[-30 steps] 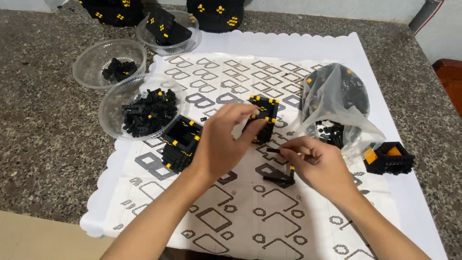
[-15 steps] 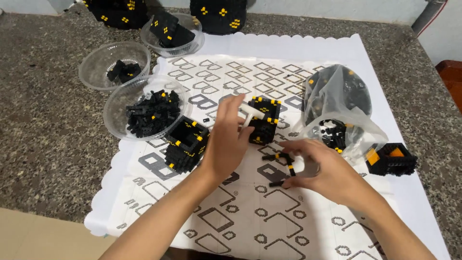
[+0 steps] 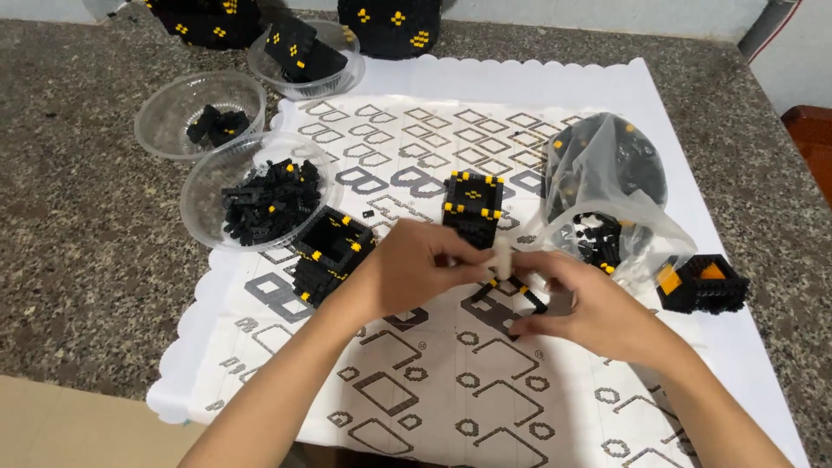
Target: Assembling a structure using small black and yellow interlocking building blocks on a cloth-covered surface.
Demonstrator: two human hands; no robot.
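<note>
Home hobby table; granite top [image 3: 69,260], patterned cloth [image 3: 433,390].

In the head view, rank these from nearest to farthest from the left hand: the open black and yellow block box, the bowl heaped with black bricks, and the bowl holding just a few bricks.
From the left hand:
1. Open black and yellow block box, just to its left on the mat.
2. Bowl heaped with black bricks, farther up-left at the mat's edge.
3. Bowl holding just a few bricks, farthest, up-left on the stone counter.
</note>
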